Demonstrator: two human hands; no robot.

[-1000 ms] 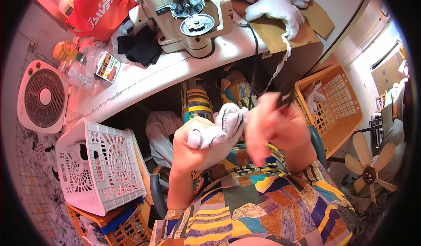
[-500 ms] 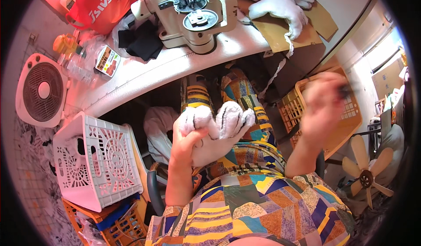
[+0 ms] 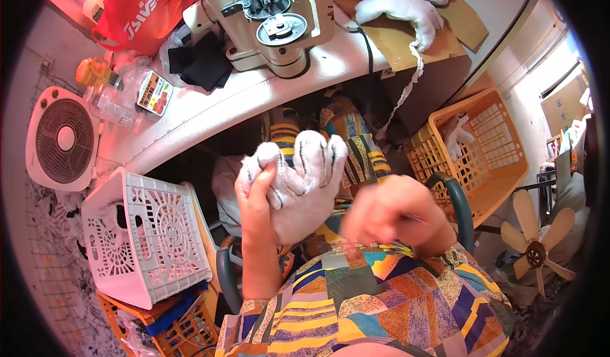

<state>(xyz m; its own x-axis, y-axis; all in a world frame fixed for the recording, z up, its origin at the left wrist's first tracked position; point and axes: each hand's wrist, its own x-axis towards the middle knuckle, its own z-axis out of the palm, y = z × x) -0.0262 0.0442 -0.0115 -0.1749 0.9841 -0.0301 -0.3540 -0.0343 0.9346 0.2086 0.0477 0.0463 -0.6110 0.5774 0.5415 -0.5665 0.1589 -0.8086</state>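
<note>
My left hand (image 3: pixel 255 201) grips a white fleecy glove (image 3: pixel 304 201) above my lap, its thumb pressed on the fabric. The glove's stubby fingers point up, with dark stitching along their seams. To its right, my right hand (image 3: pixel 397 212) is smeared by motion, its fingers curled in. A small dark thing shows at that hand, too blurred to name. The two hands are apart.
Ahead stands a sewing machine (image 3: pixel 279 55) on a white table (image 3: pixel 190 115), with black cloth (image 3: pixel 203 64) beside it. More white gloves (image 3: pixel 400 13) lie on cardboard. A white crate (image 3: pixel 168 230) is at left; a yellow basket (image 3: pixel 438 157) and fan (image 3: pixel 535 255) are at right.
My right hand has swung left and down from over the yellow basket toward my lap. The glove in my left hand has risen slightly and tilted more upright, its fingers more spread.
</note>
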